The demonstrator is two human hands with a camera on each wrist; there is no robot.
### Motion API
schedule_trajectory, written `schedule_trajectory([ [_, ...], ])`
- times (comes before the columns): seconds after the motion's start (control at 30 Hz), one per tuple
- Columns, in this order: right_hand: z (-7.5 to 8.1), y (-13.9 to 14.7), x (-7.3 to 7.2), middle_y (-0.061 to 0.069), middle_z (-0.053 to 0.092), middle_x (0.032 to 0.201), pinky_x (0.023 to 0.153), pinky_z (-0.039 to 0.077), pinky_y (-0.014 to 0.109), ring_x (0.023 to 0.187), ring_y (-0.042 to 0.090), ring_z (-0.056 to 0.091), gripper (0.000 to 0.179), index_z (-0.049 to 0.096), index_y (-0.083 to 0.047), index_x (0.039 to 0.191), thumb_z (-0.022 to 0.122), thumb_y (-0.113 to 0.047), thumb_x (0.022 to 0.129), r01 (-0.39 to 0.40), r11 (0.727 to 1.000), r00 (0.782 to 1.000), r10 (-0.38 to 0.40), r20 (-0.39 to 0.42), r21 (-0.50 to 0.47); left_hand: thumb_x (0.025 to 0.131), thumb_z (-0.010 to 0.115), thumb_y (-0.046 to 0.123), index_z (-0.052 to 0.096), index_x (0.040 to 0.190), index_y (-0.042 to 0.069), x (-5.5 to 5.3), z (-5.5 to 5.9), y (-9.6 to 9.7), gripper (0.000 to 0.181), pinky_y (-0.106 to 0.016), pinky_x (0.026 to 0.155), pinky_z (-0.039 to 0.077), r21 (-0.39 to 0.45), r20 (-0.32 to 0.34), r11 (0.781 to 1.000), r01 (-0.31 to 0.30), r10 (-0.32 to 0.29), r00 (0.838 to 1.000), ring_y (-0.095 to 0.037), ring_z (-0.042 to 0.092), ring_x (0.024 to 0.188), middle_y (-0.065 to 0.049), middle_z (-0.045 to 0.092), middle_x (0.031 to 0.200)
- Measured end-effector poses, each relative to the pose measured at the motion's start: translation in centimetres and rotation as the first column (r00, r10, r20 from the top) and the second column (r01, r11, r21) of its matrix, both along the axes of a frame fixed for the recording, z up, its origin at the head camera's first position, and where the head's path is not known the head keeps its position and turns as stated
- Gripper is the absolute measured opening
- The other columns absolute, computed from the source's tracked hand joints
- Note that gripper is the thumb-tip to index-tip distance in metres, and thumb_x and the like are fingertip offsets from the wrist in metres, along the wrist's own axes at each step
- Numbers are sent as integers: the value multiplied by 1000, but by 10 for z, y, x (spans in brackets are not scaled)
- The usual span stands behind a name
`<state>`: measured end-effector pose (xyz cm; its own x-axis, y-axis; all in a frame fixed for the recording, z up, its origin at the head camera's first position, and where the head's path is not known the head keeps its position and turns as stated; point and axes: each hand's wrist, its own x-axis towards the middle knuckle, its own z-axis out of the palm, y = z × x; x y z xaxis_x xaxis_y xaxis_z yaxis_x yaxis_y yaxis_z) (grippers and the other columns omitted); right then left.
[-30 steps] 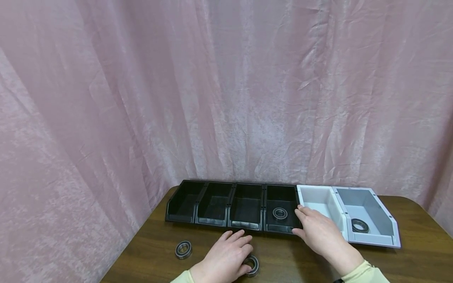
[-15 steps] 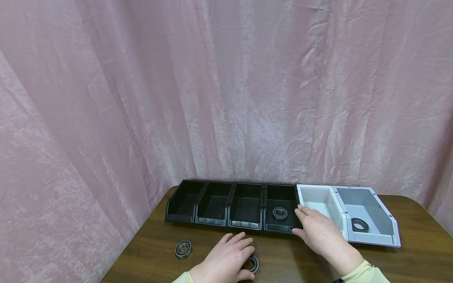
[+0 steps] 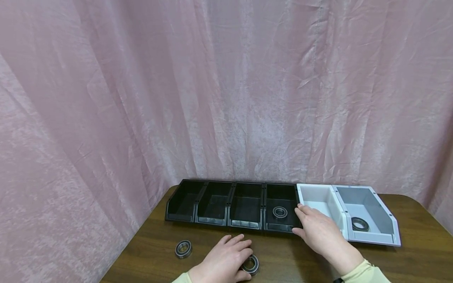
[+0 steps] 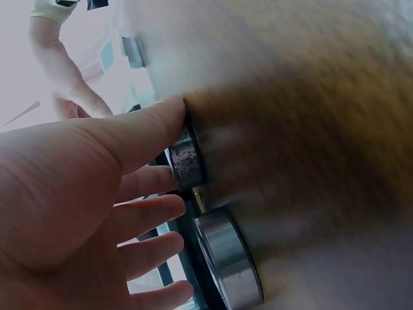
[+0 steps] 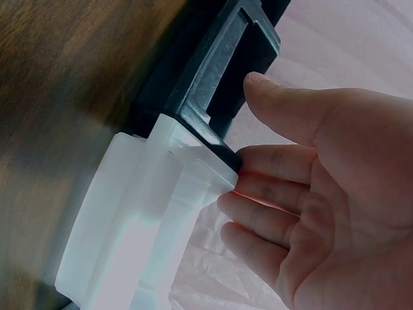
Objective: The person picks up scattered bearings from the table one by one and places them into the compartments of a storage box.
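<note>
In the head view my left hand point(image 3: 226, 259) lies low over the table beside a ball bearing point(image 3: 255, 265). Its thumb and index finger stand at either side of the ring; the left wrist view has this bearing point(image 4: 186, 158) between them, fingers loosely extended. A second bearing point(image 3: 183, 249) lies flat on the table to the left. My right hand point(image 3: 320, 232) rests at the front of the bins, where the black bin point(image 3: 281, 228) meets the white bin point(image 3: 315, 192). In the right wrist view its fingertips reach the shared rim, thumb apart.
Black bins point(image 3: 212, 222) stand in a row with the white one and a grey bin point(image 3: 375, 237) on the wooden table point(image 3: 148, 243). One bearing point(image 3: 280, 212) sits in the rightmost black bin, another bearing point(image 3: 360, 224) in the grey bin. A pink curtain point(image 3: 226, 98) hangs behind.
My left thumb has shifted from over the bearing toward its near edge, and the fingers have moved slightly. The right hand stays in place.
</note>
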<state>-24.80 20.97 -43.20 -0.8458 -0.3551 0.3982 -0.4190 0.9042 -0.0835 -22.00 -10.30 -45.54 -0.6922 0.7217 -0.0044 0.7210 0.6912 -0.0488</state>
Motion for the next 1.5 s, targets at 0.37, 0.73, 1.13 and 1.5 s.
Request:
schedule_trajectory([
  [0.37, 0, 0, 0, 26, 69, 142, 106, 56, 59, 128, 46, 69, 61, 71, 9, 135, 91, -30, 92, 4, 1000, 1000, -4, 11, -2, 97, 82, 55, 75, 137, 23, 0, -4, -1, 51, -54, 116, 51, 24, 10, 1000, -8, 7, 1000, -23, 57, 148, 5, 66, 152],
  [0.73, 0, 1, 0, 25, 70, 140, 104, 58, 57, 126, 44, 70, 60, 72, 8, 133, 93, -28, 90, -10, 1000, 1000, 9, -24, -14, 98, 82, 56, 77, 130, 20, -3, -6, -2, 48, -47, 118, 50, 49, -44, 998, 38, -36, 998, -22, 61, 143, 3, 71, 144],
  [1.13, 1, 2, 0, 26, 69, 143, 105, 57, 60, 128, 46, 68, 62, 71, 9, 136, 91, -29, 92, -4, 1000, 1000, 4, 19, -13, 98, 80, 57, 78, 125, 18, -3, -4, 0, 48, -42, 120, 49, 40, -55, 999, 33, -31, 998, -20, 63, 140, 2, 73, 139],
  [1.5, 1, 2, 1, 25, 69, 142, 103, 58, 59, 128, 45, 69, 62, 71, 8, 135, 92, -29, 91, -16, 1000, 1000, 16, 19, -16, 99, 82, 51, 76, 130, 15, -3, 10, -2, 48, -47, 125, 43, 122, -44, 993, 2, 3, 999, -25, 57, 149, -5, 68, 151],
])
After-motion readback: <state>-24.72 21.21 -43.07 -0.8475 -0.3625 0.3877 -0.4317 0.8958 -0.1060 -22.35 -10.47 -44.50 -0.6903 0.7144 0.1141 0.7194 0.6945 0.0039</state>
